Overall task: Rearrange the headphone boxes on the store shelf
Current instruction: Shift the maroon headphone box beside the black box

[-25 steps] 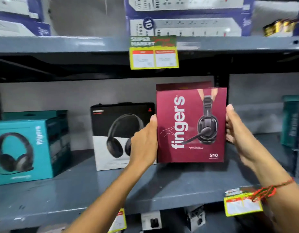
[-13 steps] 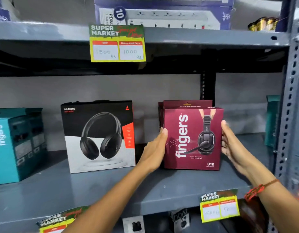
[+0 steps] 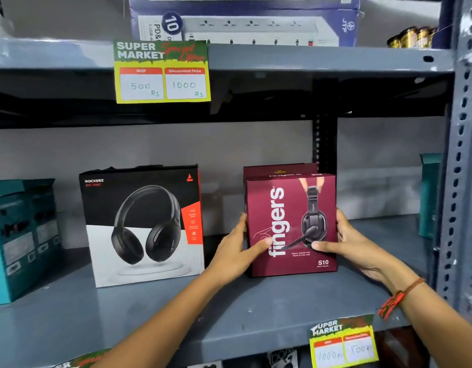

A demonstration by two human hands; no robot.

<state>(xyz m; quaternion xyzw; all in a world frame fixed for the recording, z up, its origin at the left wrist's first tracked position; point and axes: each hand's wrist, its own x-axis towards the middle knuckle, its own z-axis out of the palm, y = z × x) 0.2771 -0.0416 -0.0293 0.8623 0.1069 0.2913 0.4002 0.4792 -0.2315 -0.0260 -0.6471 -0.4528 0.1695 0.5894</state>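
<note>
head | maroon box [image 3: 290, 224] upright on shelf [image 3: 229, 309] | left hand [image 3: 237, 251], right hand [image 3: 349, 243] grip its sides

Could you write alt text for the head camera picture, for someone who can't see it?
Two hands, left hand and right hand, grip the sides of a maroon headphone box standing on a grey store shelf, with another maroon box just behind it. To its left stand a black-and-white headphone box and teal boxes; a yellow price tag hangs above.
</note>
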